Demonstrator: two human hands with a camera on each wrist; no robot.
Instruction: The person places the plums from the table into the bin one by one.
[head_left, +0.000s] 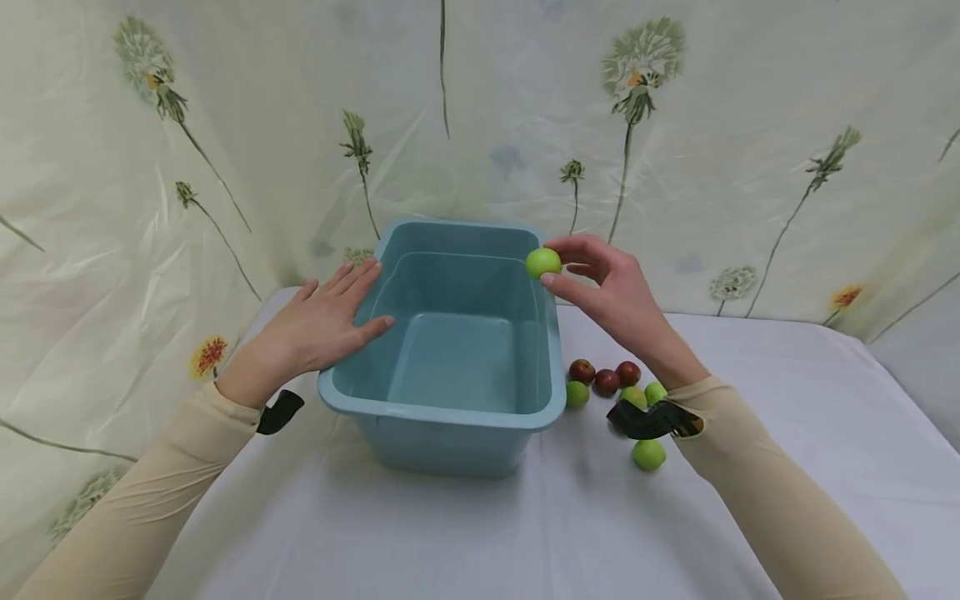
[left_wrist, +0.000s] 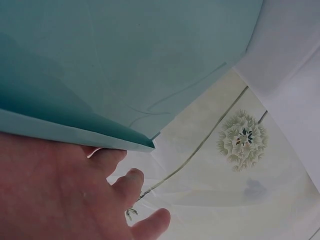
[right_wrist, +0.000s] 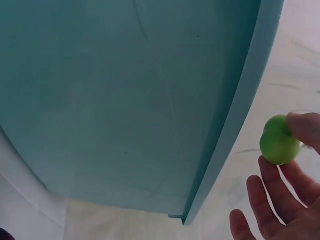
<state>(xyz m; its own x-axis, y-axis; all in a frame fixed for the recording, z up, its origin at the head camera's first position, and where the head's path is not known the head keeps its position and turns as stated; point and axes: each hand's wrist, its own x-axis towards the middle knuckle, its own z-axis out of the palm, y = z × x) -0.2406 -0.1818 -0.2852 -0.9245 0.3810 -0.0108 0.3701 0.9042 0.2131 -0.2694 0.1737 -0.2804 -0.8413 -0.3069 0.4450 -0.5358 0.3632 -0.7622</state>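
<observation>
A blue-grey plastic tub (head_left: 442,421) stands on the white-covered table, and no fruit shows inside it. My right hand (head_left: 618,292) pinches a small green plum (head_left: 543,263) between thumb and fingertips, above the tub's right rim near the far corner. In the right wrist view, the plum (right_wrist: 280,142) has a visible groove, and the other fingers are spread below it. My left hand (head_left: 326,325) rests on the tub's left rim with its fingers straight and the thumb reaching over the inside. The left wrist view shows its fingers (left_wrist: 127,187) beneath the rim's edge.
Right of the tub lie several fruits: red plums (head_left: 606,382) and green ones, such as the green plum (head_left: 648,455) nearest me. My right wrist strap (head_left: 652,419) partly covers the group. A flowered plastic curtain (head_left: 480,108) hangs behind the table (head_left: 420,542).
</observation>
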